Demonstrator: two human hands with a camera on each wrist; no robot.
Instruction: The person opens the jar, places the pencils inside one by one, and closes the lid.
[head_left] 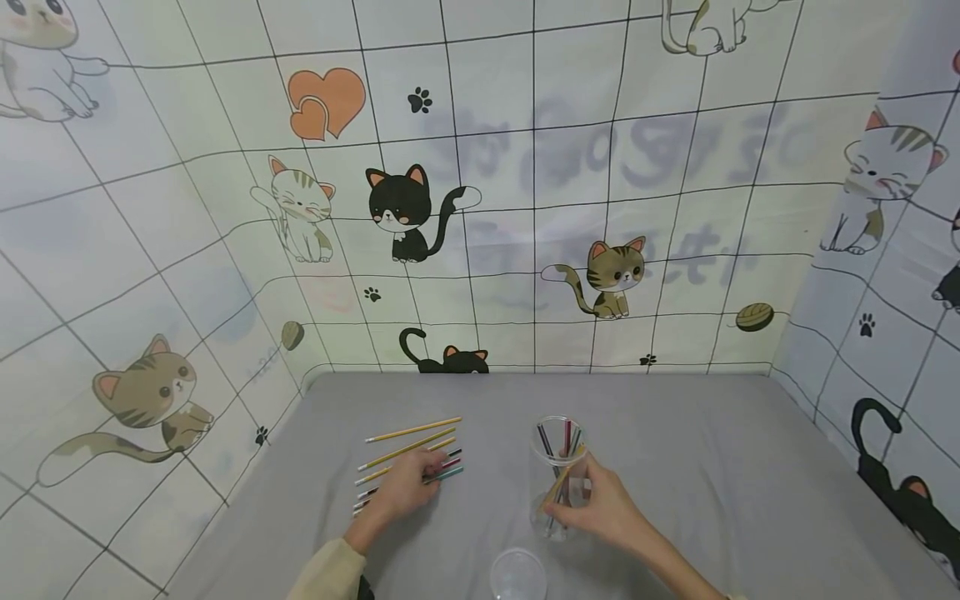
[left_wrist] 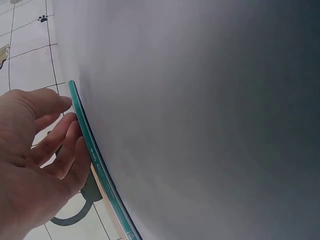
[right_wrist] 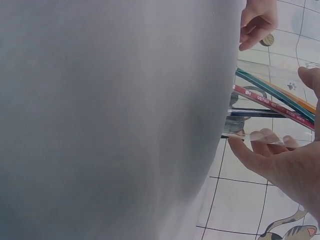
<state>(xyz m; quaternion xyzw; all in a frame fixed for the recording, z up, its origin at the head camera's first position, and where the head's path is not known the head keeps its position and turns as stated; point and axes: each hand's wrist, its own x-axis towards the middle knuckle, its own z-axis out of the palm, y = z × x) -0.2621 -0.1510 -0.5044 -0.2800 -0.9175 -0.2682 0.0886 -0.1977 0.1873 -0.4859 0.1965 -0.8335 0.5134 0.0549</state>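
Note:
My right hand [head_left: 603, 504] grips the side of a tall clear jar [head_left: 537, 492], thumb on one side and fingers round the other in the right wrist view. Several pencils stand slanted inside the jar, among them a red pencil [right_wrist: 270, 105], a teal pencil [right_wrist: 275, 92] and a yellow pencil [head_left: 562, 485]. Over a row of pencils on the table, my left hand [head_left: 405, 487] reaches with bent fingers, its fingertips at the dark and red ones. A teal pencil [left_wrist: 92, 142] lies in front of these fingertips in the left wrist view.
Several yellow pencils, one of them the farthest pencil [head_left: 412, 429], lie side by side left of the jar. A clear round lid [head_left: 517, 575] lies near the front edge. Grey cloth [head_left: 697, 467] covers the table, and cat-print curtains [head_left: 510, 317] enclose it.

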